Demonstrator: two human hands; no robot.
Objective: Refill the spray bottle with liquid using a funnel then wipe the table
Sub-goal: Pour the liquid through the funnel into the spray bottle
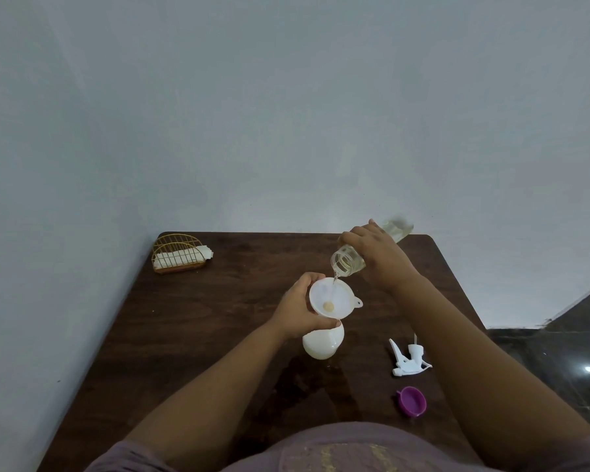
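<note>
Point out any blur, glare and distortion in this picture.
Head view: the clear bottle is motion-blurred at its far end; a glare spot shines on the dark floor at right; the wide lens bends the table edges outward; lighting is dim and even.

Funnel (pixel 331 299) atop spray bottle (pixel 322 345), table (pixel 218 335) centre; napkin holder (pixel 179 255) far left; trigger head (pixel 408 359), cap (pixel 412 401) right.
</note>
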